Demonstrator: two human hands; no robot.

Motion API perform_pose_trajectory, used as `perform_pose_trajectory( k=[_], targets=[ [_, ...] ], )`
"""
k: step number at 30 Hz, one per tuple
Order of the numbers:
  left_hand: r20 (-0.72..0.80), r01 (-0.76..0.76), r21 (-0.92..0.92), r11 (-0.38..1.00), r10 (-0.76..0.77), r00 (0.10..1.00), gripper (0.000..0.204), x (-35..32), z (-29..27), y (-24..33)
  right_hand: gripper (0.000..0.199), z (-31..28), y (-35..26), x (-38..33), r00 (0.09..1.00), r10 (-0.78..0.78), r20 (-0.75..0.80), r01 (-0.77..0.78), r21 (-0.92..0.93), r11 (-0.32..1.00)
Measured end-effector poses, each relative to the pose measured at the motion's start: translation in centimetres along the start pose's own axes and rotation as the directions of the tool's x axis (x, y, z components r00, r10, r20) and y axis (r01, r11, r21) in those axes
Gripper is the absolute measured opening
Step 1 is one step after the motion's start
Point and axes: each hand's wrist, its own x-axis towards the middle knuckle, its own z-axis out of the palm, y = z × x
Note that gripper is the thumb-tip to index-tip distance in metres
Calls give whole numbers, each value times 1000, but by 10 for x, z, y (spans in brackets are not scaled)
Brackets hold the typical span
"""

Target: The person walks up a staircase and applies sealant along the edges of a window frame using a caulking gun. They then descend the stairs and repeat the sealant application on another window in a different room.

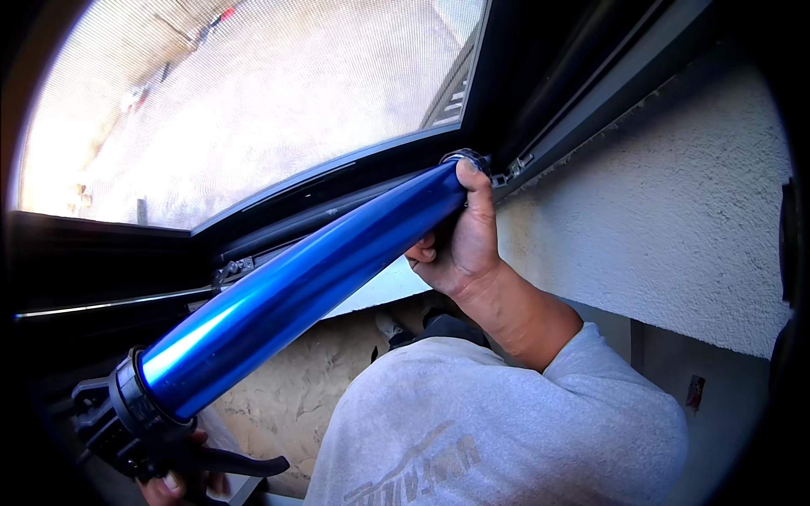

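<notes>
A caulking gun with a long, shiny blue barrel (295, 291) slants across the view, from the lower left up to the window corner. My right hand (462, 228) grips the barrel close to its far end, thumb along the top and fingers curled beneath. A dark ring caps that end, beside the frame's corner. At the lower left, my left hand (181, 485) is wrapped around the black handle and trigger (228, 461), partly hidden behind them. The nozzle tip cannot be made out.
A dark-framed window (337, 164) with a mesh screen (278, 93) stands ahead, metal hardware (232, 270) along its lower frame. A rough white wall (658, 211) rises on the right. Below lie a white sill (380, 287) and a dusty floor (287, 405), where my shoe shows.
</notes>
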Motion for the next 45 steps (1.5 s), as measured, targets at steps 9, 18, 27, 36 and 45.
perform_pose_trajectory(
  k=[9, 18, 27, 36, 45],
  targets=[
    [104, -164, -101, 981, 174, 979, 58, -15, -21, 6, 72, 9, 0, -2, 1000, -11, 23, 10, 64, 998],
    [319, -126, -239, 963, 201, 926, 52, -15, -52, 6, 73, 12, 5, 0, 1000, 15, 26, -17, 77, 997],
    [177, -146, -153, 977, 173, 969, 47, -36, -35, 18, 72, 6, 2, -17, 995, 2, 97, -11, 87, 996],
    [-74, -481, -132, 867, 475, 877, 49, -56, -38, -73, 75, 1, 23, -62, 928, 254, 274, -275, 41, 961],
    [-375, -263, 51, 964, 262, 889, 61, -87, -63, -168, 70, -55, 92, -77, 846, 507, 164, -519, 32, 854]
  ],
)
